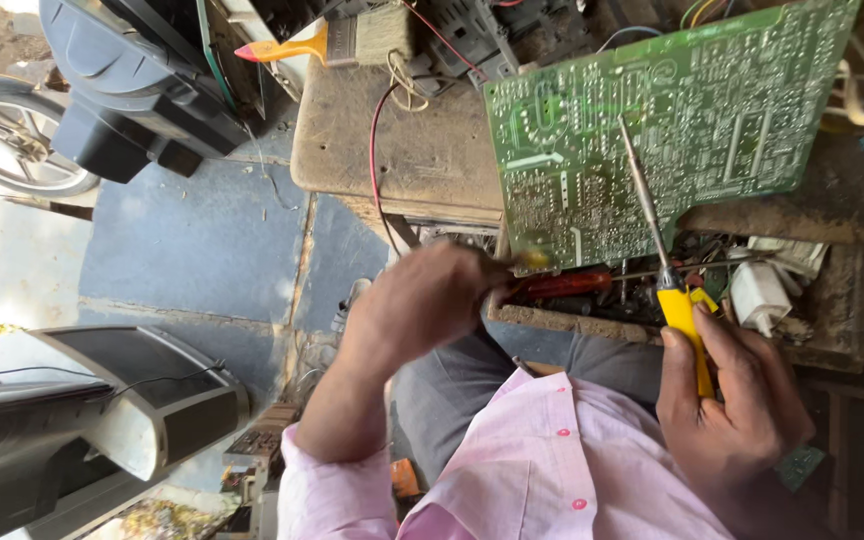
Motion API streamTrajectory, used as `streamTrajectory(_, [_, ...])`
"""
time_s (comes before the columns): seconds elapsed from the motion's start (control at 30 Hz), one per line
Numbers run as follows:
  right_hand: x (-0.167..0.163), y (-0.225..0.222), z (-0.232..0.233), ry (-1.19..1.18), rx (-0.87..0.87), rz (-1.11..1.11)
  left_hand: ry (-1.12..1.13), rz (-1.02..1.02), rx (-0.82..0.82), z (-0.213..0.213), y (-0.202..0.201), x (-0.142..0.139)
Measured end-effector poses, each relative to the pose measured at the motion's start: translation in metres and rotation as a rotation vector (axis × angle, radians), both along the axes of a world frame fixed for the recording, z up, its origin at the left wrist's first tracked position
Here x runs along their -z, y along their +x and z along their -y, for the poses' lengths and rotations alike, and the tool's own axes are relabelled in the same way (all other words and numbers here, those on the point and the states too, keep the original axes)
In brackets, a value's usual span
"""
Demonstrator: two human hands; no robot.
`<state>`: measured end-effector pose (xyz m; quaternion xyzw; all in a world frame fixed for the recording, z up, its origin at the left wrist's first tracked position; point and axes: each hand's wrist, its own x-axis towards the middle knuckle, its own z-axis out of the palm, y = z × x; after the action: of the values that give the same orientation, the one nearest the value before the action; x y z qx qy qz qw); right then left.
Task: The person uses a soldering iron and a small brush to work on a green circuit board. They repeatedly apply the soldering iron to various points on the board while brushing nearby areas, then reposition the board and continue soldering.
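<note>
Outdoor-looking repair spot, harsh daylight at the left edge. Blue-grey stone slab floor (202, 240) with dirty joints; worn brown workbench (402, 150) above an open, junk-filled drawer (832, 340). Dark TV casings (142, 80) lean at top left, another grey casing (102, 410) lies lower left, motorbike wheel (12, 140) beside them.

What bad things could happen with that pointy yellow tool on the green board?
1. The soldering iron in the right hand lies its metal tip across the green circuit board; if hot, it might scorch the board.
2. The board juts over the bench edge, so it might tip.
3. The left hand works near that tip and might get burned.
</note>
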<state>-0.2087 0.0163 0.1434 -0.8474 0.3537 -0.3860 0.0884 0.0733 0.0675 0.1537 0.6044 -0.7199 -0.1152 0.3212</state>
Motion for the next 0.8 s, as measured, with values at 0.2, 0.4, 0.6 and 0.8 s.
streamTrajectory(0.2, [0.010, -0.014, 0.020, 0.090, -0.038, 0.003, -0.002, -0.790, -0.253, -0.001, 0.010, 0.031])
streamTrajectory(0.4, [0.015, -0.024, 0.046, 0.418, -0.126, 0.122, -0.076, -1.083, -0.419, 0.016, 0.009, 0.060])
streamTrajectory(0.6, [0.022, -0.027, 0.067, 0.532, -0.197, 0.191, -0.153, -1.126, -0.385, 0.047, 0.011, 0.074])
streamTrajectory(0.8, [0.025, -0.022, 0.083, 0.466, -0.231, 0.145, -0.285, -1.367, -0.189, 0.080, 0.022, 0.085])
